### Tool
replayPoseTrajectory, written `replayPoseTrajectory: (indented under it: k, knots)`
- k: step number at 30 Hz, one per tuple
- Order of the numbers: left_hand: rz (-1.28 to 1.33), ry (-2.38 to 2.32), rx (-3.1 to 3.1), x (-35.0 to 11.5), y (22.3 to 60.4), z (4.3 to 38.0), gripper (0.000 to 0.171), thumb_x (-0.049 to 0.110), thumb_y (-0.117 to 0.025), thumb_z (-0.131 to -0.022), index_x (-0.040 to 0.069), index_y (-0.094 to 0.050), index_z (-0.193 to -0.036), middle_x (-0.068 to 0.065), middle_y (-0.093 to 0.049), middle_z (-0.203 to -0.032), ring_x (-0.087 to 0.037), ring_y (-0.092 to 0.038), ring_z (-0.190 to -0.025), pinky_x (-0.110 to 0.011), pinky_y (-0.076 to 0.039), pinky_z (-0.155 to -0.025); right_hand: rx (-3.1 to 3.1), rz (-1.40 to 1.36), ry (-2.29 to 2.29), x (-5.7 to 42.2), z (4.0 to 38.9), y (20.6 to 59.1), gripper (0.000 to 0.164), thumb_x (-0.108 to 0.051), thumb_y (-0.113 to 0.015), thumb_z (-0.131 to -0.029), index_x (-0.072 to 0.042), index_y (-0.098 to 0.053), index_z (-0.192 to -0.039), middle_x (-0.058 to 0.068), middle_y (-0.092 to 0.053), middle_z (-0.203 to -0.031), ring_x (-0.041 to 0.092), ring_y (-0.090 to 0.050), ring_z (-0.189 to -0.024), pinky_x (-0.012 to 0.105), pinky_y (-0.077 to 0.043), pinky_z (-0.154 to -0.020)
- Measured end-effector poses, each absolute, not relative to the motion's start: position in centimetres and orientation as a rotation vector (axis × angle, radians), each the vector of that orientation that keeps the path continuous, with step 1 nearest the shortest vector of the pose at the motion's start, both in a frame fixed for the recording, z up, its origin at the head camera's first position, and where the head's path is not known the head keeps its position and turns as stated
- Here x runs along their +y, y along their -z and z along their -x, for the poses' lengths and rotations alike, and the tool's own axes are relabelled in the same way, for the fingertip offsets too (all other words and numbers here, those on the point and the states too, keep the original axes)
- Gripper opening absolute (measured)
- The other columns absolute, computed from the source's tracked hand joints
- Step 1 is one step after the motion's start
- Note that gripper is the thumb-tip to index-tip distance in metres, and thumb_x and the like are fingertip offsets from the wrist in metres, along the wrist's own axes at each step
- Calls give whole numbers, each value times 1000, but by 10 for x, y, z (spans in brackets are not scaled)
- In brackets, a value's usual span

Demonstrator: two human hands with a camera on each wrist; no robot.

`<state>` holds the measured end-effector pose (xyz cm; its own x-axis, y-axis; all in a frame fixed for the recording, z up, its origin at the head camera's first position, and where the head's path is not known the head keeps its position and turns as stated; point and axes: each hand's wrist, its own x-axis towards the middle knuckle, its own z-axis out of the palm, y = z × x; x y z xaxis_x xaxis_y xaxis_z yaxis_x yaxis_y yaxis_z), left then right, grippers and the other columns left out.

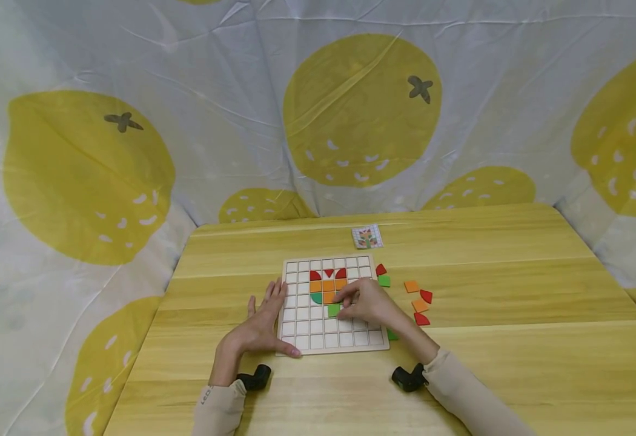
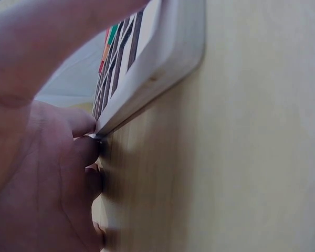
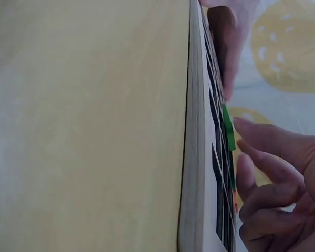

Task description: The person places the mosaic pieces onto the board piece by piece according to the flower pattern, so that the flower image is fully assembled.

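Note:
A pale wooden grid board [image 1: 301, 327] lies on the table. Red, orange and green tiles sit in its cells, among them a light green square tile [image 1: 334, 310]. My left hand [image 1: 258, 327] is spread round the lower left corner, fingers at the left edge and thumb at the front edge. In the left wrist view the fingertips touch the board's side [image 2: 152, 79]. Over the board, my right hand [image 1: 364, 301] is loosely bent, its thumb tip beside the green square. The right wrist view shows that thumb close to the green tile [image 3: 229, 128]; no tile shows between the fingers.
Loose tiles lie right of the board: orange squares [image 1: 411, 286], red quarter-rounds [image 1: 421, 318] and a green piece [image 1: 384, 281]. One green tile [image 1: 392, 334] is partly hidden by the right wrist. A small pattern card [image 1: 367, 237] lies behind the board. A lemon-print cloth [image 1: 361, 109] hangs behind the table.

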<state>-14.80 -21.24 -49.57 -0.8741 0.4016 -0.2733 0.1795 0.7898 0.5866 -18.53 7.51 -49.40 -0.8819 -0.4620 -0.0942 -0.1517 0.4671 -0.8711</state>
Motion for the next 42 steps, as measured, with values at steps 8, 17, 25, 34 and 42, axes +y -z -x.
replayPoseTrajectory:
  k: [8,17,25,34,42]
  knots:
    - [-437,-789,2595,-212,495,148,150,52,-96,-64,4,3,-166,-14,14,-174,-34,18,-162,-68,20,-122,2419,547,1389,77,188,500,14,-9,-88,-80,-9,-84,-94,-1,-64,-67,8,-50,-61,17,-38,-54]
    - [-441,-803,2593,-211,495,148,149,51,-96,-65,3,2,-166,-15,12,-174,-36,17,-161,-69,20,-121,2481,558,1326,67,186,497,14,-9,-89,-79,-10,-84,-92,-3,-62,-66,8,-50,-61,18,-38,-55]
    - [-445,-793,2596,-211,496,148,149,51,-96,-65,3,2,-166,-15,13,-174,-36,17,-162,-69,20,-122,2451,557,1338,69,185,494,14,-13,-88,-82,-11,-84,-95,-2,-64,-68,10,-52,-63,19,-39,-56]
    - [-449,-798,2604,-212,494,148,149,50,-97,-65,2,2,-165,-16,12,-174,-37,17,-161,-70,19,-121,2552,404,1373,127,203,486,18,-15,-79,-90,-6,-81,-106,6,-69,-85,12,-49,-62,21,-37,-54]
    - [-452,-804,2599,-211,494,147,149,50,-97,-64,2,2,-165,-16,12,-174,-37,16,-161,-70,20,-121,2685,279,1331,172,215,497,23,-8,-83,-85,-2,-79,-107,8,-74,-87,15,-63,-80,25,-49,-70]
